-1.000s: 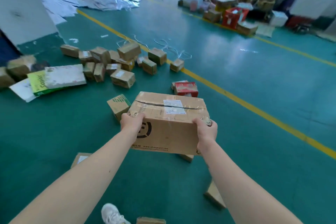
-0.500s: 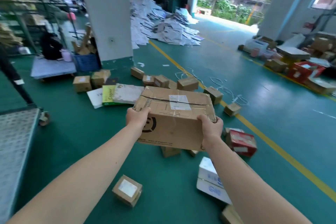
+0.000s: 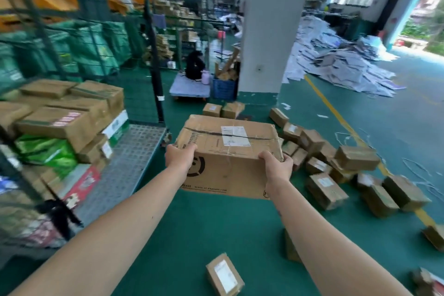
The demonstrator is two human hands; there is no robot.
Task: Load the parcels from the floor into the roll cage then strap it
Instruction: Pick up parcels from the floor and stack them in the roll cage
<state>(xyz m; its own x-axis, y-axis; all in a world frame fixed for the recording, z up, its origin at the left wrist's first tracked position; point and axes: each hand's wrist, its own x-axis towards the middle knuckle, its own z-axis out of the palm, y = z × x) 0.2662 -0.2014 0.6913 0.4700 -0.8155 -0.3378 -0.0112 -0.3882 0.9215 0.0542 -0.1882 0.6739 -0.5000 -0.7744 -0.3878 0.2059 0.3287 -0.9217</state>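
Head view: the cage (image 3: 134, 151) at left holds stacked boxes (image 3: 60, 125) and green packs (image 3: 45, 151). Arms stretch forward; the left grip (image 3: 180, 158) and right grip (image 3: 278, 166) clasp a box (image 3: 228, 151) by its near top corners, in the air just beside the cage. Parcels (image 3: 326, 190) lie scattered on the green floor (image 3: 216, 223).

The green floor (image 3: 216, 235) is crossed by a yellow line (image 3: 336, 113). Brown cardboard parcels (image 3: 326, 191) are scattered on it at the right, several touching one another (some are lying across the line). A small parcel with a white label (image 3: 224, 275) is seen alone near the bottom edge. Farther back, a heap of flattened cardboard sheets (image 3: 336, 65) is spread on the floor. At the left, the perforated deck of the roll cage (image 3: 129, 158) is loaded on its left part with stacked cartons (image 3: 62, 125).
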